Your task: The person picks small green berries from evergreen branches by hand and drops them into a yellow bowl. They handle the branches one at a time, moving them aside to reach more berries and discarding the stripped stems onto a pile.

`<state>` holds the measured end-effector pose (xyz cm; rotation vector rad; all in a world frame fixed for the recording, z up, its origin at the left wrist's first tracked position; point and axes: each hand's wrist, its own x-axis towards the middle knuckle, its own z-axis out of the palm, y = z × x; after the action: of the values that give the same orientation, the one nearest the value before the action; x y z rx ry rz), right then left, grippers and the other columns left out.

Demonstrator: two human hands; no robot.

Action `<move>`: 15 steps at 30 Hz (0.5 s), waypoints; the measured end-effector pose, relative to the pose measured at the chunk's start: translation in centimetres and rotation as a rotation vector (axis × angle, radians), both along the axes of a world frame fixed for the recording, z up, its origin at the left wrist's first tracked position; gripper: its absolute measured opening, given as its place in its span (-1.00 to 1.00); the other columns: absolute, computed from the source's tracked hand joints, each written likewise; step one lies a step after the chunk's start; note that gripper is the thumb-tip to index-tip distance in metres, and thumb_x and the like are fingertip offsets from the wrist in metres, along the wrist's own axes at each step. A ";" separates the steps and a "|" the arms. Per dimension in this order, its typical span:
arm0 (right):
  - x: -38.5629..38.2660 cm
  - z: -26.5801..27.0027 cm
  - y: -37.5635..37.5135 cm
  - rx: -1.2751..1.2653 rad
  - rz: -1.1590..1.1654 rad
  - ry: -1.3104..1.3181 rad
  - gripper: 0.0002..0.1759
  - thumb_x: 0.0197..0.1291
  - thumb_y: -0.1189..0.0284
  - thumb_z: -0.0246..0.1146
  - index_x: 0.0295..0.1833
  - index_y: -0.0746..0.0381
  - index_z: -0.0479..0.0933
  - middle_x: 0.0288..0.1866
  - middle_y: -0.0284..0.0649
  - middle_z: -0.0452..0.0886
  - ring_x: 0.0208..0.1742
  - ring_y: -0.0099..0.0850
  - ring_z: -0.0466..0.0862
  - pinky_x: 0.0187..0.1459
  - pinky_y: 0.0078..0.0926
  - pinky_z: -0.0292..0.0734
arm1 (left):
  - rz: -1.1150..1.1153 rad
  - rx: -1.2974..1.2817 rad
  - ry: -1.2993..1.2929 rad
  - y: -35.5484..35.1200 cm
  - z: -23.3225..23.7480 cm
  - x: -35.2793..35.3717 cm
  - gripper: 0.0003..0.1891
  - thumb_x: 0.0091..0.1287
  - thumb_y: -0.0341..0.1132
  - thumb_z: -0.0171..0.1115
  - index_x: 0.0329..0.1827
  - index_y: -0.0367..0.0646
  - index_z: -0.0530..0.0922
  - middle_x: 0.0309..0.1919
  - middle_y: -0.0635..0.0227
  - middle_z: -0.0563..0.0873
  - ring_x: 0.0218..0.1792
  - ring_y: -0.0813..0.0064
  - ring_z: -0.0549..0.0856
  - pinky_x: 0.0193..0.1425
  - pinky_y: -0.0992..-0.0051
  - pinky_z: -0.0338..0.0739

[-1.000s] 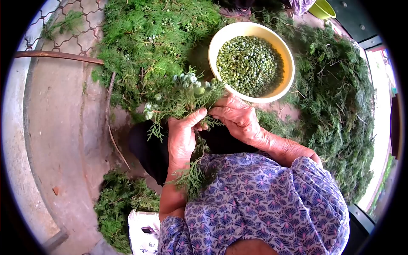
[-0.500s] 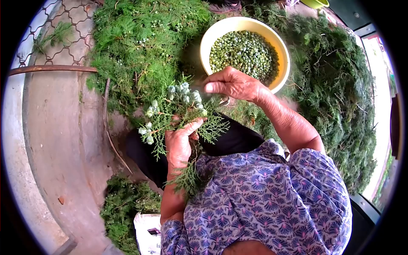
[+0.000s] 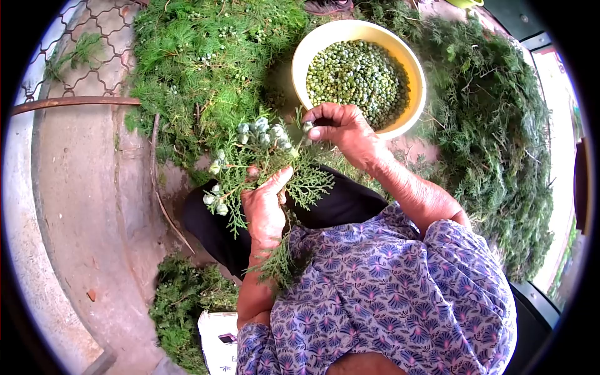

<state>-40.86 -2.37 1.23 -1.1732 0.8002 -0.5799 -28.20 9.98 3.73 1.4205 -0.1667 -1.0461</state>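
Note:
My left hand [image 3: 265, 209] is closed round the stem of a leafy conifer sprig [image 3: 234, 167], above my lap. Pale blue-green cones [image 3: 262, 132] cluster along the sprig's upper side and left edge. At its right side, my right hand [image 3: 347, 131] pinches a small green cone [image 3: 307, 126] between thumb and forefinger. Just beyond the right hand stands a yellow basin [image 3: 422, 94], holding a heap of loose green cones [image 3: 356, 78]. The right fingers are close to the basin's near rim.
Cut green branches [image 3: 200, 56] lie heaped ahead on the left. A darker heap [image 3: 494, 144] lies along the right. Near my left elbow are more branches [image 3: 187, 300] and a white bag [image 3: 215, 340]. A long bare stick [image 3: 159, 181] rests on the concrete floor [image 3: 81, 206].
My right hand has shifted slightly, and a cone now shows between its fingertips. My left hand and the sprig have moved a little to the left.

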 end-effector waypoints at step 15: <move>-1.5 2.4 0.1 0.021 0.131 0.097 -0.70 0.03 0.21 0.30 -0.27 0.22 0.55 -0.60 -0.44 0.48 -0.64 -0.72 0.36 -0.63 -0.72 0.22 | 0.044 0.012 -0.012 0.2 -0.1 0.0 -0.74 -0.01 -0.56 0.33 -0.26 -0.10 0.52 -0.41 0.44 0.66 -0.64 0.76 0.46 -0.68 0.74 0.20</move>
<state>-42.35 -2.24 3.62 -1.2314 0.8028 -0.4080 -28.19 10.22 3.65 1.4354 -0.1375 -1.0038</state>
